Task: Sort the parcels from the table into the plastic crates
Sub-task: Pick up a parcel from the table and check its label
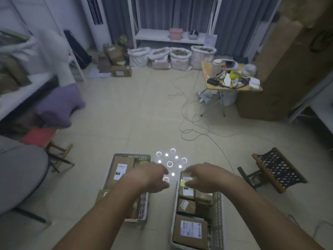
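Cardboard parcels: brown boxes with white labels, packed in two plastic crates on the tiled floor, at the near edge of the view.
Left crate [144,156]: grey, perforated wall; holds a long labelled parcel [120,169] at its far end; the rest is hidden under the left forearm.
Right crate [217,210]: pale, slotted wall; holds several parcels in a row, the nearest a large labelled box [190,231], and a smaller box [186,205] behind it.
Right hand [200,175]: fingers curled over the top parcel [187,184] at the far end of the right crate, thumb at its near side, gripping it.
Left hand [153,176]: held over the gap between the two crates, fingers loosely bent, nothing in it; touching neither crate so far as can be seen.
Floor: ring of bright light spots [170,164] just beyond both hands; loose cables [191,123] farther off.
Folding desk [232,88]: far right, loaded with small items too blurred to name.
Stool, right [275,168]: woven seat, beside the right crate.
Sacks [171,57]: four in a row along the far wall.
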